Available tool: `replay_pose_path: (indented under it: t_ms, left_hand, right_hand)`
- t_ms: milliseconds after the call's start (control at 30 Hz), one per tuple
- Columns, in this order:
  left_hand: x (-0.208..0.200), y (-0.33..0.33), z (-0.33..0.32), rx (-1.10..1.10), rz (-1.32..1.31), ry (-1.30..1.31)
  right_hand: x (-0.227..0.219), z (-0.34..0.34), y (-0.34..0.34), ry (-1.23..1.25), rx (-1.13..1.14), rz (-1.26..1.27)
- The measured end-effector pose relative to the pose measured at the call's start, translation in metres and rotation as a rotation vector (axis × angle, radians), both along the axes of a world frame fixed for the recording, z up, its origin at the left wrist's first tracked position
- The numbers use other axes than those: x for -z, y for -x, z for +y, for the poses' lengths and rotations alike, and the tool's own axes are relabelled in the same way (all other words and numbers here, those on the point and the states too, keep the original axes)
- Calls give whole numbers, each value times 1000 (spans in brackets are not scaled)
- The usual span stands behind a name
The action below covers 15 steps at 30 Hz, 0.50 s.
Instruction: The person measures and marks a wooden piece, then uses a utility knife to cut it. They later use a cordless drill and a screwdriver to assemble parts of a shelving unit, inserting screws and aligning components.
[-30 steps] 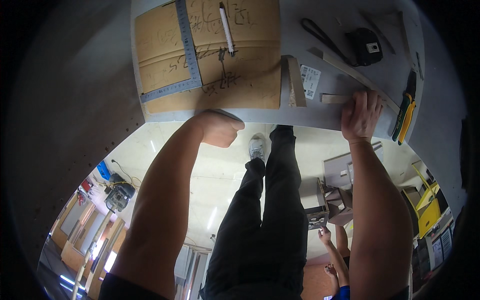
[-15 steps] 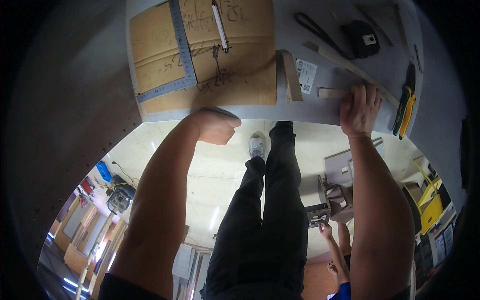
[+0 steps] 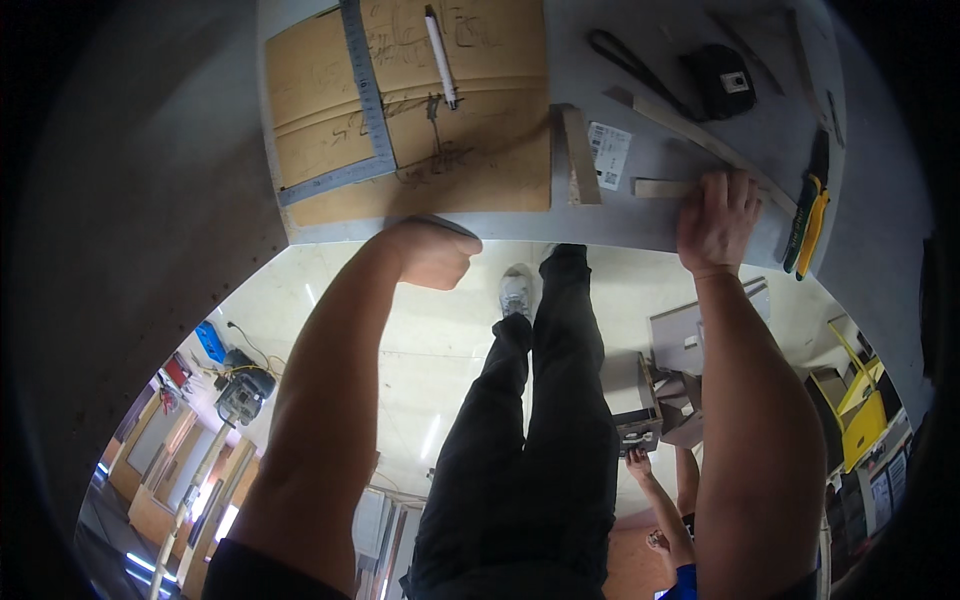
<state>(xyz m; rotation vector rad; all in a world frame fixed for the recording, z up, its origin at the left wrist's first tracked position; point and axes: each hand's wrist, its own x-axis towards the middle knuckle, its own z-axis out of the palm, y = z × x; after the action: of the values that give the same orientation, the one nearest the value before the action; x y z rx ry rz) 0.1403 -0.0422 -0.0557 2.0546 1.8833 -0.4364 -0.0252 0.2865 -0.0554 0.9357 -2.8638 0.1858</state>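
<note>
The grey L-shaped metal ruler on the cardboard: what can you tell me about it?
The flat grey L-shaped metal ruler, marked with fine graduations, lies on a creased brown cardboard sheet. Its longer arm runs up to the picture's top edge; its shorter one points left from the corner. The bare left hand is nearby, not touching it.

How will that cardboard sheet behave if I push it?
The flat cardboard sheet is probably light for its size. It may bend along the crease lines crossing it. The metal square and white pen on it could slide.
</note>
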Motion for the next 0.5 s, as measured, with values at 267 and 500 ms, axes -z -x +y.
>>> replay_pose_path:
  t_ms: [267, 500]
  left_hand:
    - [5, -8, -6, 20, -59, 69]
    - [-5, -1, -5, 58, -134, 21]
  right_hand:
    - [-2, -6, 0, 58, 10, -52]
    - [-3, -9, -3, 46, -3, -101]
